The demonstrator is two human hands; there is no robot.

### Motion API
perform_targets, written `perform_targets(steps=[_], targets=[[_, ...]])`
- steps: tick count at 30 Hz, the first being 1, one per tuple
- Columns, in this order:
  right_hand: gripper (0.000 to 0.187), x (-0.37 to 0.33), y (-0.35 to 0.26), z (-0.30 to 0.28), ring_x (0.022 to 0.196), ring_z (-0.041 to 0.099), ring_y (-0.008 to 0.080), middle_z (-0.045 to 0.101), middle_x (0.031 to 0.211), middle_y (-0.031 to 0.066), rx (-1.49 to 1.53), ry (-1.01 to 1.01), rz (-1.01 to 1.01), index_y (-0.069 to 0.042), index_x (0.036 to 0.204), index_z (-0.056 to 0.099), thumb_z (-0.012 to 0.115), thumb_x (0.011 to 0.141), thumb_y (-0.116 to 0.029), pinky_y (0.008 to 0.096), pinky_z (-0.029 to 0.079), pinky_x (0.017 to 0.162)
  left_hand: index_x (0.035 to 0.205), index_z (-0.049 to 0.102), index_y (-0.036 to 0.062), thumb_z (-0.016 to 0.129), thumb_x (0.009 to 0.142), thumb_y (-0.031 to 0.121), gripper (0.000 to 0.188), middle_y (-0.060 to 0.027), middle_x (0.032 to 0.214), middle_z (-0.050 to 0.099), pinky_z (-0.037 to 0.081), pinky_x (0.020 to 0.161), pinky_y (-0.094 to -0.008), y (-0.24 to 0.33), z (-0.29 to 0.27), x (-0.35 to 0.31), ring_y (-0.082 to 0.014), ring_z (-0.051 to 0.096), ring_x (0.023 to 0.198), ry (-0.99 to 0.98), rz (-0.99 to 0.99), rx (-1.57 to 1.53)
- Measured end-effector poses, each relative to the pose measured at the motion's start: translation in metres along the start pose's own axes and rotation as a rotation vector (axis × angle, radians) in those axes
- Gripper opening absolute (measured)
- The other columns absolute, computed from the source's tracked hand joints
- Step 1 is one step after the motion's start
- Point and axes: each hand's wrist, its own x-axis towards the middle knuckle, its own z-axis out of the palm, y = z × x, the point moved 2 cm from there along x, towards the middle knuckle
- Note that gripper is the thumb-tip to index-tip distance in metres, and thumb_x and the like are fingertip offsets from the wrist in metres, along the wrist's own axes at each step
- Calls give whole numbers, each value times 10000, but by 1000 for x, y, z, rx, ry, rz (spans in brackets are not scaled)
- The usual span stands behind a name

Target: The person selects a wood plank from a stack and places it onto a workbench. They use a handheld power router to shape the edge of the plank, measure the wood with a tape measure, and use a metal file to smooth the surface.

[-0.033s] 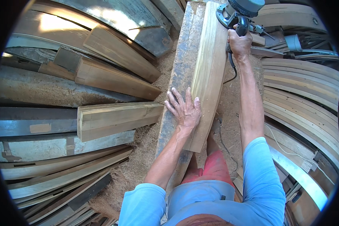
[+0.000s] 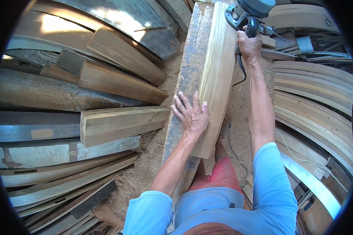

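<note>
A long wooden board [image 2: 219,82] with a gently curved right edge lies lengthwise on a worn, stained bench plank [image 2: 189,58]. At the board's far end sits a router [image 2: 255,7] with a round base, partly cut off by the top of the view. My right hand [image 2: 250,46] is closed around the router's black side handle; its cord hangs down beside the board. My left hand [image 2: 193,117] rests flat with fingers spread across the board's left edge and the plank. It grips nothing.
Stacked boards [image 2: 125,121] stand close on the left, with more planks behind them. Curved wooden pieces [image 2: 313,84] are piled on the right. Sawdust [image 2: 149,154] covers the ground, where a dark power cord [image 2: 232,145] trails near my legs. A blue cup-like container [image 2: 305,45] sits far right.
</note>
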Motion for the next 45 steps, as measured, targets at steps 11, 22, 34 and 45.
perform_targets(steps=[11, 22, 34, 45], targets=[[145, 23, 12, 3, 544, 606, 105, 621, 680, 7, -10, 10, -75, -51, 942, 642, 687, 805, -38, 273, 484, 511, 1466, 483, 70, 463, 1010, 414, 572, -391, 1575, 197, 75, 1149, -721, 3, -4, 1, -558, 123, 1474, 8, 5, 0], [100, 49, 22, 10, 544, 595, 99, 622, 675, -5, 34, 14, -71, -63, 878, 645, 683, 788, -47, 280, 484, 527, 1464, 487, 73, 484, 999, 403, 570, -389, 1573, 206, 84, 1143, -724, 4, -6, 1, -552, 123, 1477, -3, 0, 6], [176, 84, 29, 12, 525, 599, 106, 621, 669, 11, -31, 46, -129, -37, 976, 646, 692, 806, -53, 277, 479, 496, 1463, 499, 145, 521, 973, 414, 559, -375, 1568, 241, 109, 1142, -725, 6, -6, 3, -544, 150, 1477, 25, -9, 3], [55, 105, 26, -47, 545, 558, 126, 578, 704, 20, 730, 85, 353, -60, 937, 598, 645, 915, -42, 309, 506, 508, 1472, 500, 139, 499, 988, 387, 545, -337, 1592, 250, 117, 1180, -666, 5, -7, 2, -502, 170, 1493, -13, -41, 109]])
